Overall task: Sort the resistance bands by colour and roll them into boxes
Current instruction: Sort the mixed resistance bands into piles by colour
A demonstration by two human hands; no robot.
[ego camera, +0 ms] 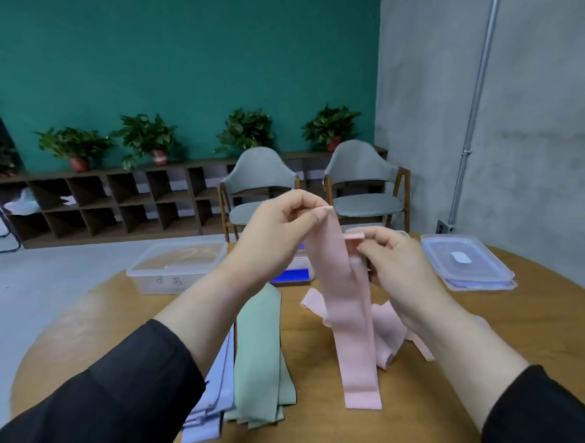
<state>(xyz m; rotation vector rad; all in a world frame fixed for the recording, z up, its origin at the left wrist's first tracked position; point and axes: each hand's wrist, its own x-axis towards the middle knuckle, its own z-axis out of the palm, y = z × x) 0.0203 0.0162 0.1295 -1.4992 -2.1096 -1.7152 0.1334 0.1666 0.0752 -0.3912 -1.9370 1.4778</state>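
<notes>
A long pink band (353,335) hangs from both hands down to the round wooden table (423,399). My left hand (278,235) pinches its upper edge between thumb and fingertips. My right hand (395,260) pinches a folded end of pink band a little lower and to the right. More pink bands (387,324) lie loosely behind it on the table. A pile of green bands (259,355) lies flat left of centre, with blue-lilac bands (214,396) stacked beside it under my left forearm.
A clear plastic box (173,268) stands at the table's far left. Clear lids (468,265) are stacked at the far right. A box with a blue label (291,276) sits behind my hands. Two grey chairs (262,189) stand beyond the table.
</notes>
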